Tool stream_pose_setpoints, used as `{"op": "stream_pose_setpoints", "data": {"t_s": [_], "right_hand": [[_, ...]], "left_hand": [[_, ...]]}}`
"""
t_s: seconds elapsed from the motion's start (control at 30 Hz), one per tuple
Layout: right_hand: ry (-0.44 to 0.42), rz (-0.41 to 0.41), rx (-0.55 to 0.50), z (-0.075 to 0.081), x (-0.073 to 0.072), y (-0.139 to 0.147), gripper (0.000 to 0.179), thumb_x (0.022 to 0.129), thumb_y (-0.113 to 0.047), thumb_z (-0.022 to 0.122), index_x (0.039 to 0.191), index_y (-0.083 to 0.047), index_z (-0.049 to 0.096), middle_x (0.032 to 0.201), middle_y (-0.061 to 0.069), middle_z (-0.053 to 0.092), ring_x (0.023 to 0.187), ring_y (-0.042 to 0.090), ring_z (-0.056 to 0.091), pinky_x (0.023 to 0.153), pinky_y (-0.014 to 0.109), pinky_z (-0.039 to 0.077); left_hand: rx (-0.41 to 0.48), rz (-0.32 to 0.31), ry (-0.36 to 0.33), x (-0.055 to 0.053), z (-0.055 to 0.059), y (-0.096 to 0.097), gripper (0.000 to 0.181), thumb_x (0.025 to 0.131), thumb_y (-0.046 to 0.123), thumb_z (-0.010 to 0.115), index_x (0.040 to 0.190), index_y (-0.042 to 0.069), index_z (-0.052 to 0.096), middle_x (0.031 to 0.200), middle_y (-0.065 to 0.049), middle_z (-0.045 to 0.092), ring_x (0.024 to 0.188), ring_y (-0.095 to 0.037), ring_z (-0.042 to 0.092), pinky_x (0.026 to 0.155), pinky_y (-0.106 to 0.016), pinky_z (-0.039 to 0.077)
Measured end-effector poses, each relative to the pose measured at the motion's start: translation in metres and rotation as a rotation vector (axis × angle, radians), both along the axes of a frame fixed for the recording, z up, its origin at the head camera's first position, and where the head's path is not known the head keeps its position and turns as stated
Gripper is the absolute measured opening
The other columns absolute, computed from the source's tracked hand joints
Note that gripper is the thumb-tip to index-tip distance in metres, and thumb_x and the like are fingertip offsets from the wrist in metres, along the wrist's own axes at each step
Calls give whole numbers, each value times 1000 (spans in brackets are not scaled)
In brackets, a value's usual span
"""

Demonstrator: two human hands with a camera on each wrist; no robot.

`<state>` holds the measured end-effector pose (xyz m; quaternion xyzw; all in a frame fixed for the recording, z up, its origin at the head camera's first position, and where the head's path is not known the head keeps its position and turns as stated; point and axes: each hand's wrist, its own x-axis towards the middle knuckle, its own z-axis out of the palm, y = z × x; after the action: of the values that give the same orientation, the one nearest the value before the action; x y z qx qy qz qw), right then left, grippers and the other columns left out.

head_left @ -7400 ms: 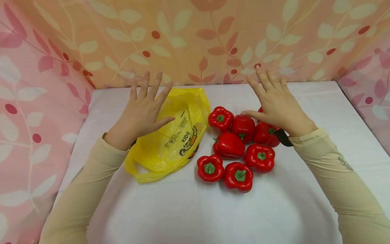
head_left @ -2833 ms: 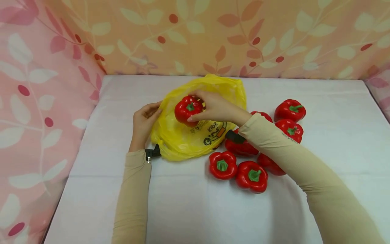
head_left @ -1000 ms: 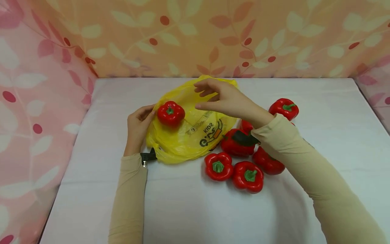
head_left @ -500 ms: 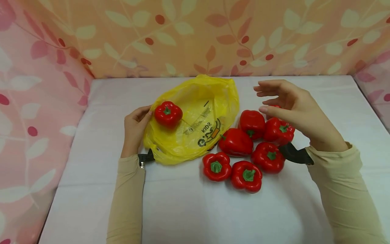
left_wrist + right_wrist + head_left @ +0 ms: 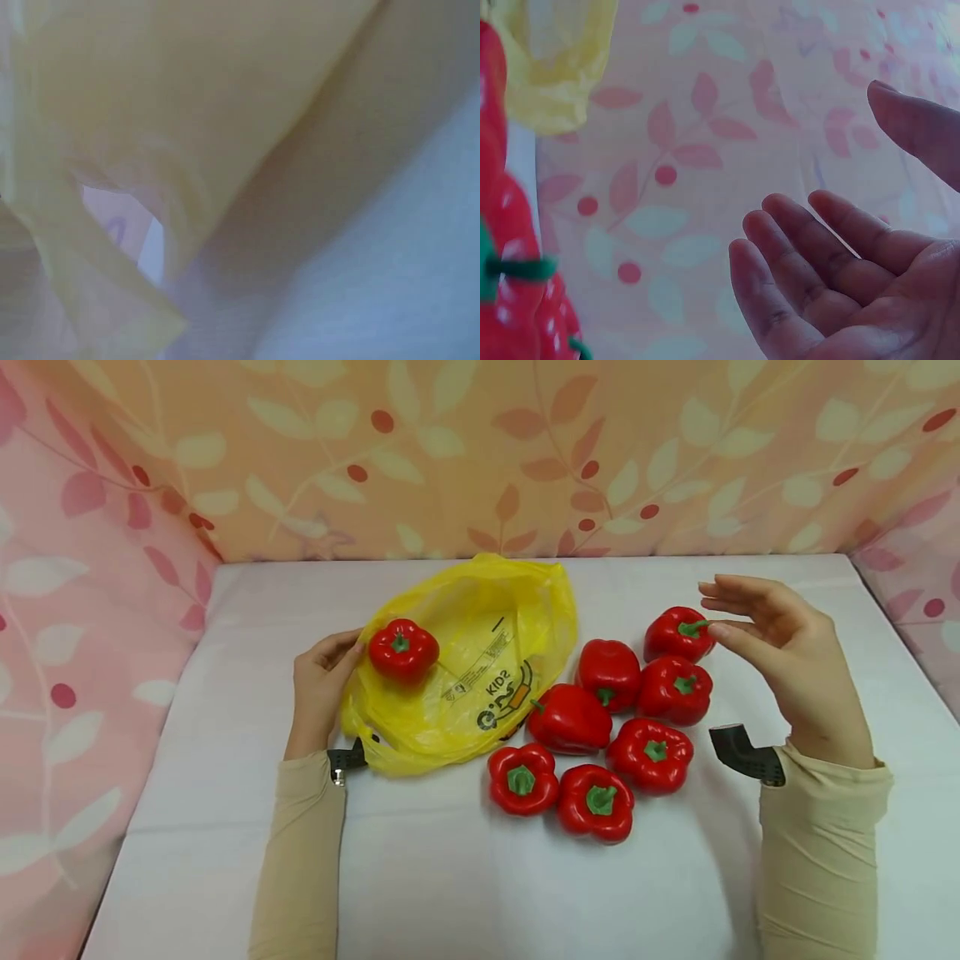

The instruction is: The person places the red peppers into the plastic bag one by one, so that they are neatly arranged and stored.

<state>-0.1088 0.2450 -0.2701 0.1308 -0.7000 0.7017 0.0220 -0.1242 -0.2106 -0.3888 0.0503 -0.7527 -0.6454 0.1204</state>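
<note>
A yellow plastic bag (image 5: pixel 442 727) lies spread open on the white cloth, with printed lettering inside. One red bell pepper (image 5: pixel 403 656) sits in its left part, stem up. My left hand (image 5: pixel 318 689) holds the bag's left edge between thumb and fingers; the left wrist view shows mostly blurred yellow plastic. My right hand (image 5: pixel 798 664) hovers just right of the pepper farthest back (image 5: pixel 678 635), holding nothing. Its thumb and fingers are spread apart, as the right wrist view shows too. Several more red bell peppers, such as the front one (image 5: pixel 596 806), cluster right of the bag.
The white cloth (image 5: pixel 450 885) covers the table up to a flowered curtain (image 5: pixel 465 460) at the back. Flowered fabric (image 5: pixel 60 652) also hangs along the left side, and more at the right. A black wrist camera (image 5: pixel 742 756) juts inward from the right wrist.
A pepper carried by my right hand was released in the bag's left part. The right hand has since swung right, to beyond the cluster. My left hand stays at the bag's edge.
</note>
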Motion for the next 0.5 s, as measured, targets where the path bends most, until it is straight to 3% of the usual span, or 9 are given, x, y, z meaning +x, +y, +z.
{"op": "stream_pose_setpoints", "data": {"t_s": [0.17,0.33,0.43,0.5], "right_hand": [[13,-99,-28,-15,-10,16,40,85,11,60,125,6,56,117,11,62,107,21,56,86,16,47],[-49,-222,-4,-41,-32,30,40,83,5,66,122,-2,60,113,4,64,104,16,57,80,12,48],[-147,-275,159,-60,-41,40,45,86,-6,68,129,-9,55,117,-2,59,108,13,52,81,10,47],[-220,-270,309,-70,-44,45,51,89,-15,66,137,-12,48,124,-3,54,113,13,47,90,16,45]], "left_hand": [[-24,7,-34,0,1,-1,29,92,17,63,116,2,66,112,-5,66,100,-12,61,87,-20,50],[-30,20,-38,0,0,0,27,92,16,62,115,1,66,109,-3,67,98,-12,61,87,-20,50],[-10,24,-21,-1,-1,1,25,91,13,63,112,-1,67,104,-1,67,95,-12,62,85,-18,50],[1,25,-16,-2,-1,2,24,91,11,63,111,-2,67,103,0,67,94,-13,62,84,-17,50]]}}
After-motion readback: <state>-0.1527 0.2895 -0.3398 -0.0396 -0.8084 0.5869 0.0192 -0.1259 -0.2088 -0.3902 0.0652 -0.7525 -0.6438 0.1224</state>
